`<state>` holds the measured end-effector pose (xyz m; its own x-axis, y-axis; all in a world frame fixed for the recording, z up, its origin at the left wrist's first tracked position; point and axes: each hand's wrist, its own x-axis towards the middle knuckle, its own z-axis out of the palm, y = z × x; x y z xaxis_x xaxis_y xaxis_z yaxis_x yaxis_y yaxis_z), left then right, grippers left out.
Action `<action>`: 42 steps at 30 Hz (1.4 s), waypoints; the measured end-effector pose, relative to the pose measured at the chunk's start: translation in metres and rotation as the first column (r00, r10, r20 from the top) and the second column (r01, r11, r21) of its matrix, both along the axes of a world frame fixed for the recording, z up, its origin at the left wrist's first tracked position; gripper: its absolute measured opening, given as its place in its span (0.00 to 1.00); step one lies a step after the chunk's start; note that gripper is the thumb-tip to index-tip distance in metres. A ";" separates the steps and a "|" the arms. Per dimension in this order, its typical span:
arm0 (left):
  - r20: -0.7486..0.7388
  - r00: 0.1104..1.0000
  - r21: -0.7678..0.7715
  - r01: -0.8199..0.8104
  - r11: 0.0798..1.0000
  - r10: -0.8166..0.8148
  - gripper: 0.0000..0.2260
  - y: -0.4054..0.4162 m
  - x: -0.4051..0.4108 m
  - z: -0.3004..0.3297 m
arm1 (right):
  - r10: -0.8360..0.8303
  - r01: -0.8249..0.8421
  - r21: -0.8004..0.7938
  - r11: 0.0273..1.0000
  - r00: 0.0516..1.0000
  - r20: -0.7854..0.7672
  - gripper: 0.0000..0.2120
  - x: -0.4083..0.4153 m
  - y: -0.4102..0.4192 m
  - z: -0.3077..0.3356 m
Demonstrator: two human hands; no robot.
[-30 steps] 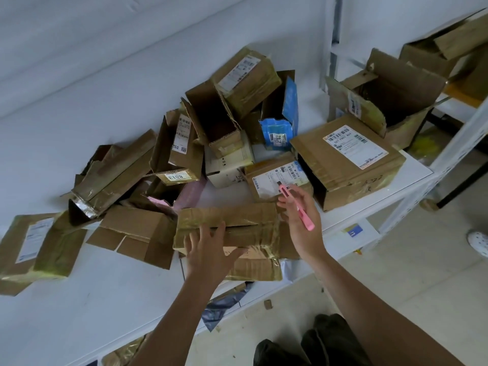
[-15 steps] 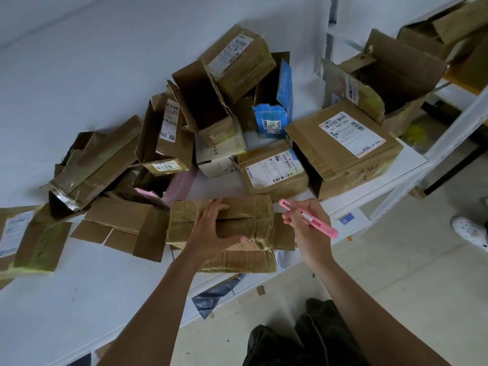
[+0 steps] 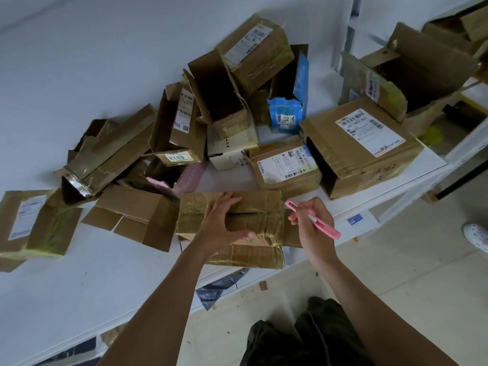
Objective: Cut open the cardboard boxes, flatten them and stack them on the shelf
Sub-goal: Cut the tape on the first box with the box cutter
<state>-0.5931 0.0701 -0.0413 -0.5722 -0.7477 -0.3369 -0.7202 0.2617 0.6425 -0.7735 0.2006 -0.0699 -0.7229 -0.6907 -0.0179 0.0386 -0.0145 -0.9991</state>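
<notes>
On the white table [image 3: 79, 273] I count about twelve cardboard boxes [image 3: 361, 143], most of them brown; one at 12 o'clock is blue [image 3: 286, 112] and one near the centre is white [image 3: 232, 146]. At 2 o'clock, on the shelf rack [image 3: 470, 143], there are two more open boxes [image 3: 422, 64]. There is one pink cutter [image 3: 317, 220], there are two hands [image 3: 221, 223], and one white shoe [image 3: 475, 236] at 3 o'clock

One head-worn wide-angle view looks steeply down, close over the white shelf [image 3: 79, 273] and floor [image 3: 422, 260].
</notes>
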 end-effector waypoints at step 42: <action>0.000 1.000 -0.048 0.008 0.999 -0.008 0.45 0.000 0.000 -0.005 | 0.137 -0.138 -0.008 0.990 0.985 -0.101 0.06 0.012 0.039 0.013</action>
